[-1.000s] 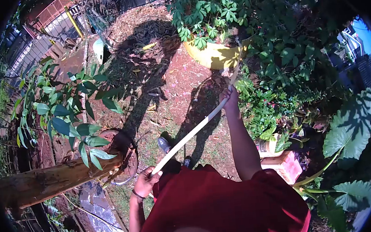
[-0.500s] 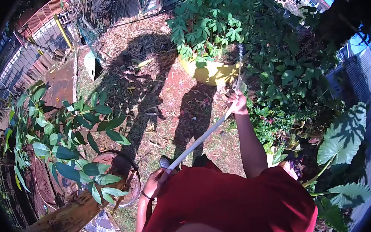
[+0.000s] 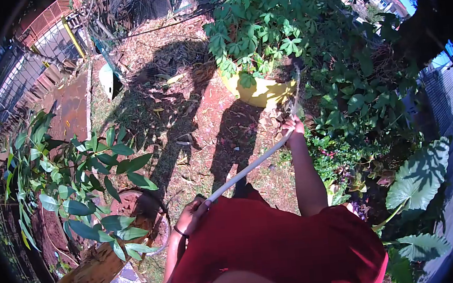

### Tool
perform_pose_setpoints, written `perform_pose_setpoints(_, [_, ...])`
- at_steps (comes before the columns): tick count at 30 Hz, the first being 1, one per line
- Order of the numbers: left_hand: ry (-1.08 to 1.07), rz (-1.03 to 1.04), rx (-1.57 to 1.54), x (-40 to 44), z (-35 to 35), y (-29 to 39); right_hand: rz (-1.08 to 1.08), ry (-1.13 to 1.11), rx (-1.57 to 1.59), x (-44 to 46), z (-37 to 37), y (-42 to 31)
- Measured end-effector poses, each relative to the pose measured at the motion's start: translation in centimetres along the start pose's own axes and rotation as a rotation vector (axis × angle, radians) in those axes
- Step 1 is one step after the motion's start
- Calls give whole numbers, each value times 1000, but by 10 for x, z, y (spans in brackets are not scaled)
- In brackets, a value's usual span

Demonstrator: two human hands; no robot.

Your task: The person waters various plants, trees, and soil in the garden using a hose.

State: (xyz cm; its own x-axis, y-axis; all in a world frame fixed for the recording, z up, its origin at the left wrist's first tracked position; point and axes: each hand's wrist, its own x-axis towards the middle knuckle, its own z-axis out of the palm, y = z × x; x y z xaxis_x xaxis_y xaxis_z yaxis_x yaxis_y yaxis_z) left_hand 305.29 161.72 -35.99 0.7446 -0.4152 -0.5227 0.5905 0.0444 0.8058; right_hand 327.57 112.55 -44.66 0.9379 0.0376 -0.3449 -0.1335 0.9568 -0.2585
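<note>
The water [image 3: 296, 91] from the pale hose [image 3: 255, 164] now passes beside the right end of the yellow tub [image 3: 257, 93], with the right hand [image 3: 295, 127] near the outlet and the left hand [image 3: 189, 219] by the red shirt [image 3: 276, 238], the fingers of both 2 closed around the hose.

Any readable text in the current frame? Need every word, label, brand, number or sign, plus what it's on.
None readable.
Hose: no legible marking.
Yellow planter: no lettering visible.
Red shirt: no print visible.
White object near the fence: dark marks, too small to tell if text.
Distant buildings: too small to read.
</note>
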Motion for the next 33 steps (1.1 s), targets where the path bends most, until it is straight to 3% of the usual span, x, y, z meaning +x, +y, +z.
perform_pose_setpoints(8, [16,-168,49,25,25,29,-12,183,53,2,20,-20])
perform_pose_setpoints(20, [-1,-91,62,36,27,11,-19,205,103,5,13,-28])
perform_pose_setpoints(33, [11,-150,71,14,22,19,-97,203,51,-16,8,-9])
